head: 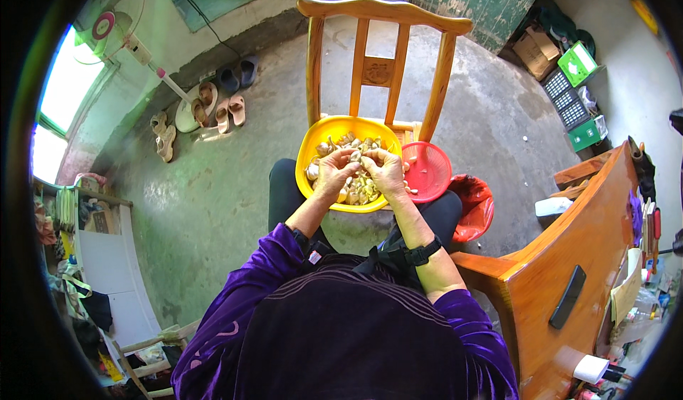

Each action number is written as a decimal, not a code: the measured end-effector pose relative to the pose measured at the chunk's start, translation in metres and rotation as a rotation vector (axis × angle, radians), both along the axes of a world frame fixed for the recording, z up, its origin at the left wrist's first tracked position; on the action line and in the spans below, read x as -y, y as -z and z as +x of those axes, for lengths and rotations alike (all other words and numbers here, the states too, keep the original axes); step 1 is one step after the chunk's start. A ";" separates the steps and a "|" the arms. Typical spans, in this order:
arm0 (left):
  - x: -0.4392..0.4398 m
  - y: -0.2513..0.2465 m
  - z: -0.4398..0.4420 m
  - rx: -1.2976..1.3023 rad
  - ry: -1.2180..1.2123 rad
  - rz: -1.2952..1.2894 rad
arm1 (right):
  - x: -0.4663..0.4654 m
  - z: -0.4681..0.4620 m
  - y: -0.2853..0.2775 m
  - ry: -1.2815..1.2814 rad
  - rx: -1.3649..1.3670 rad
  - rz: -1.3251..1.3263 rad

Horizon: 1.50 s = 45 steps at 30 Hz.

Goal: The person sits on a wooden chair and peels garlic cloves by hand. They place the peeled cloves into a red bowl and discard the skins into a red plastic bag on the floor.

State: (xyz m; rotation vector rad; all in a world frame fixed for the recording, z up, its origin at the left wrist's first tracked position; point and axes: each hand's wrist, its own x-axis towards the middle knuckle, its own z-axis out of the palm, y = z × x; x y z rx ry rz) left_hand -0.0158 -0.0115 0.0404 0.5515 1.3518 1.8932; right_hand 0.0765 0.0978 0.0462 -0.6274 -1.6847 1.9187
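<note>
Over a yellow plastic basin (305, 138), my left hand (335, 169) and my right hand (385, 171) meet with their fingertips on one small garlic clove (356, 156). Both hands pinch it, thumbs and forefingers close together. Beneath them the basin holds garlic bulbs (312, 171), loose cloves and papery skins (363, 192). Against the basin's right side rests a red plastic colander (436, 170) with a few pale cloves (410, 186), partly covered by my right hand and forearm. The basin stands on the seat of a wooden chair (373, 71).
A bin with a red bag (472, 208) stands by my right knee. To the right, a wooden table (555, 272) bears a black phone (568, 297) and a paper roll (590, 368). A pedestal fan (140, 53) and several shoes (230, 113) are at the far left.
</note>
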 end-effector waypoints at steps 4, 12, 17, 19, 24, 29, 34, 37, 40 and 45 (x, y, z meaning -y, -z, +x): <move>0.000 -0.003 0.001 0.032 0.013 0.016 | -0.002 0.004 -0.007 -0.065 0.037 -0.162; 0.001 0.005 -0.005 -0.151 0.042 -0.143 | -0.011 0.004 0.010 -0.115 0.102 0.214; 0.001 0.006 0.006 -0.433 -0.060 -0.179 | -0.006 0.001 0.001 -0.085 0.237 0.484; -0.002 0.002 0.010 -0.439 -0.086 -0.147 | -0.003 -0.004 0.008 -0.005 0.226 0.512; -0.003 0.014 0.014 -0.535 -0.166 -0.252 | -0.007 -0.014 0.044 -0.009 0.203 0.374; -0.002 0.023 0.002 -0.231 -0.098 -0.223 | -0.011 -0.009 0.031 -0.140 0.198 -0.290; 0.001 0.021 -0.003 0.207 -0.115 -0.140 | -0.009 -0.004 0.010 -0.191 0.170 -0.186; 0.000 0.016 -0.003 0.053 -0.033 -0.170 | -0.010 -0.008 0.013 -0.176 0.187 0.053; -0.003 0.017 0.000 -0.182 -0.033 -0.120 | -0.009 -0.008 0.017 -0.148 0.172 0.338; -0.001 0.017 0.002 -0.090 -0.024 -0.089 | 0.003 -0.007 0.003 0.010 0.161 0.645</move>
